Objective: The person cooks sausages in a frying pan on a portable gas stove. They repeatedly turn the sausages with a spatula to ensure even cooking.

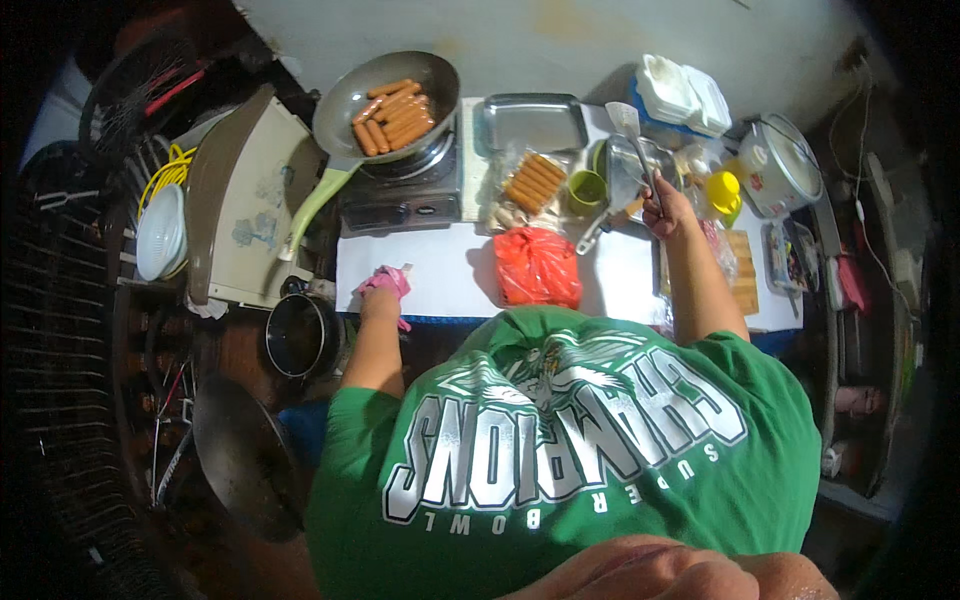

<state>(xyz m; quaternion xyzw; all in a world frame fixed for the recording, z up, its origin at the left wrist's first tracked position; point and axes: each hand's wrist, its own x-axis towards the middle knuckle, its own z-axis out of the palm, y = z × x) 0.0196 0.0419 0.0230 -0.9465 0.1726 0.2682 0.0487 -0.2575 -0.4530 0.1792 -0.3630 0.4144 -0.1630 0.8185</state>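
Note:
At the table's left front, my left hand [381,301] is closed on a crumpled pink cloth [390,280]; the cloth hides most of the fingers. My right hand [666,208] grips a spatula [636,142] by its handle, its pale slotted blade raised and pointing away from me. A deep frying pan [334,112] with a green handle [322,199] rests on a gas stove [405,206], ahead of my left hand. Several sausages [397,112] lie inside the pan. Between my hands are a clear pack of sausages [535,184] and a knotted red plastic bag [536,270].
A metal tray [536,127] stands by the wall, right of the stove. Near my right hand are a green cup [586,192], a yellow cup [723,192] and a wooden board [744,270]. White foam boxes [667,90] sit at the back. A black pot [296,334] hangs low left.

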